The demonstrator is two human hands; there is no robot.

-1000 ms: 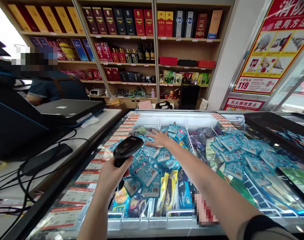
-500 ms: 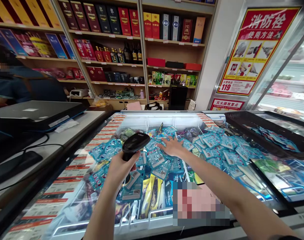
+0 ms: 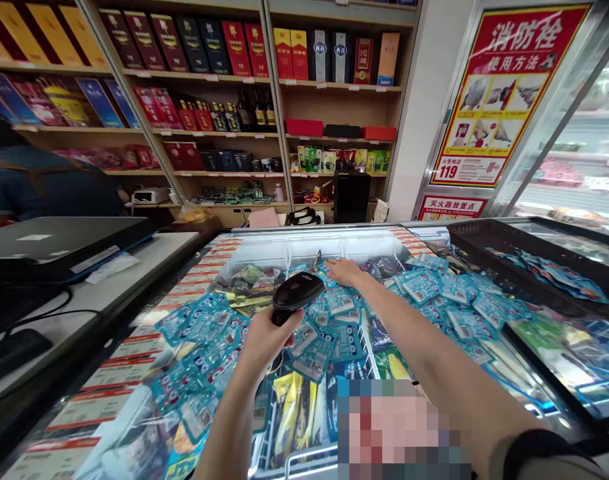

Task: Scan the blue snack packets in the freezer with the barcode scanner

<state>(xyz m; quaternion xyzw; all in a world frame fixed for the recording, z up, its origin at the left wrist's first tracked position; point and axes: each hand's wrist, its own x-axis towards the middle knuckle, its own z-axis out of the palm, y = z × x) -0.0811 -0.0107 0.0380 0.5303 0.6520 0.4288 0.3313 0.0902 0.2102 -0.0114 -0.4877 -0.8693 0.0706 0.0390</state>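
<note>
My left hand (image 3: pixel 267 337) is closed around the handle of a black barcode scanner (image 3: pixel 297 293), held over the chest freezer (image 3: pixel 304 241). Its head points toward the far end of the freezer. My right hand (image 3: pixel 345 271) reaches further in and lies flat with fingers spread on the blue ice-cream packets (image 3: pixel 334 303) near the back wall. The packets fill the wire baskets in heaps, with yellow and dark wrappers (image 3: pixel 294 407) nearer to me.
A counter (image 3: pixel 134 270) with a closed laptop (image 3: pixel 59 237) and cables stands on the left; a person in blue (image 3: pixel 39 183) sits behind it. A black basket (image 3: pixel 509 250) rests on the freezer's right side. Shelves of boxed bottles (image 3: pixel 264 53) line the back wall.
My view has swung right and nearer to the freezer. My right hand has slid over the packets toward the back wall. The scanner stays gripped in my left hand.
</note>
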